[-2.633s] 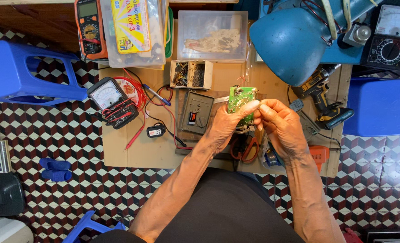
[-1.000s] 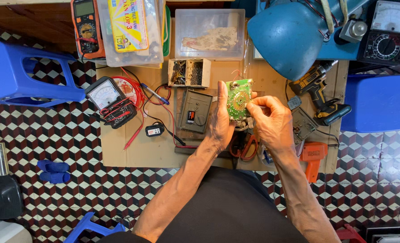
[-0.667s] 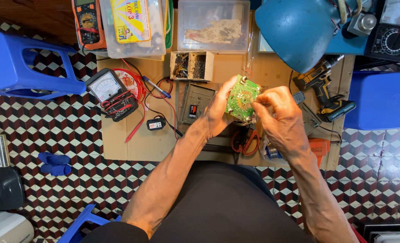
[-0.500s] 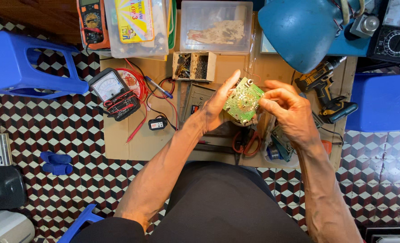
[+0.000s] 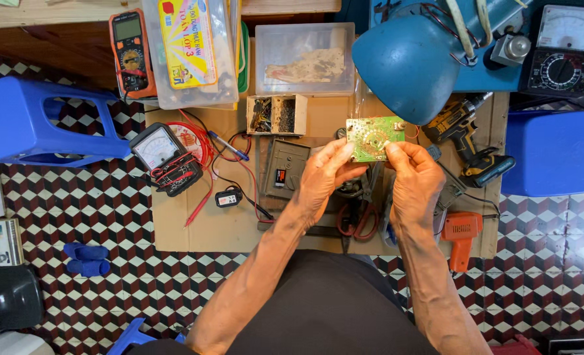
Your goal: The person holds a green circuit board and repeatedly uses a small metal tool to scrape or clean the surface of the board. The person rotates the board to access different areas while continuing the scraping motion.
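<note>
A small green circuit board [image 5: 373,137] is held up between both hands, flat side facing me, just under the blue lamp shade [image 5: 407,67]. My left hand [image 5: 325,176] pinches its left edge with thumb and fingers. My right hand [image 5: 415,177] grips its right edge. Below the hands lie a grey box-shaped device [image 5: 284,167] and red-handled scissors [image 5: 356,220] on a brown cardboard sheet [image 5: 193,223].
An analog meter [image 5: 162,154] with red leads lies left on the cardboard, an orange digital meter [image 5: 132,54] behind it. Clear plastic boxes [image 5: 305,59], a small parts tray [image 5: 277,115], a cordless drill [image 5: 466,135], an orange tool [image 5: 459,235] and blue stools [image 5: 29,121] surround the spot.
The board was turned from upright to tilted, then to lying flat toward me, and moved up and to the right toward the lamp. Both hands kept hold of it.
</note>
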Demonstrator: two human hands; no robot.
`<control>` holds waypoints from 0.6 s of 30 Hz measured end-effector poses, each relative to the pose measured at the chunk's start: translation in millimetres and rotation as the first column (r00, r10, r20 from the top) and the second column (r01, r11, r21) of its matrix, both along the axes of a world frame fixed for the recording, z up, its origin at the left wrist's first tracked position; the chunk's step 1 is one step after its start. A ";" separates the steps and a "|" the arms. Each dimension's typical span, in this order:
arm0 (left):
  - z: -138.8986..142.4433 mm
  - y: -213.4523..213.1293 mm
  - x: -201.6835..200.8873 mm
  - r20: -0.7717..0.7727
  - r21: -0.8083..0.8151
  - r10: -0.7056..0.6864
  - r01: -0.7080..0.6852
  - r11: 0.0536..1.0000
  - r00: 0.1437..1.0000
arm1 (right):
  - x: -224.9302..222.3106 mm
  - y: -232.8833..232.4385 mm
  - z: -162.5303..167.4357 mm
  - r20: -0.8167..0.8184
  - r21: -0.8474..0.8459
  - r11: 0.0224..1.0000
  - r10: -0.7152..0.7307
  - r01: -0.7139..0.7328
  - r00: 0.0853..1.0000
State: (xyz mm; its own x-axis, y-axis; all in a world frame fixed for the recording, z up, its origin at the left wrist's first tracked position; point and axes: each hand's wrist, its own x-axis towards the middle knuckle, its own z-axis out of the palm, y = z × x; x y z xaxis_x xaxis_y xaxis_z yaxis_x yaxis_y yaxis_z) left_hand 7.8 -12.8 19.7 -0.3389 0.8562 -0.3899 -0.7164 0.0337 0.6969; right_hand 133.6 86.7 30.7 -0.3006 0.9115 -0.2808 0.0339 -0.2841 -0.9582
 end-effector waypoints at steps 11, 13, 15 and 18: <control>-13.1 -0.3 9.3 0.098 -0.002 0.071 -0.072 0.997 0.993 | 2.3 -4.3 25.1 0.255 0.276 0.937 0.144 -0.215 0.956; -13.4 0.3 11.1 0.069 -0.013 0.083 -0.082 0.997 0.994 | 3.0 -6.4 34.2 0.383 0.478 0.831 0.093 -0.284 0.919; -14.8 1.1 13.6 0.049 -0.021 0.101 -0.100 0.995 0.994 | 2.7 -11.5 41.9 0.542 0.630 0.690 -0.062 -0.356 0.838; -19.9 4.4 18.5 0.031 -0.020 0.145 -0.144 0.989 0.989 | -8.6 -15.2 42.1 0.441 0.510 0.816 0.023 -0.271 0.897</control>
State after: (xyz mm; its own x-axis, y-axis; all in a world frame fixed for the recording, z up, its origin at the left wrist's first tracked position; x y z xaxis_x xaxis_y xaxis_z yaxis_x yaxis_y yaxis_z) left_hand 26.3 -8.4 -0.2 -0.4459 0.7920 -0.4171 -0.7367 -0.0599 0.6736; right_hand 125.0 71.5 72.8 -0.4195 0.8992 0.1247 0.4408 0.3218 -0.8380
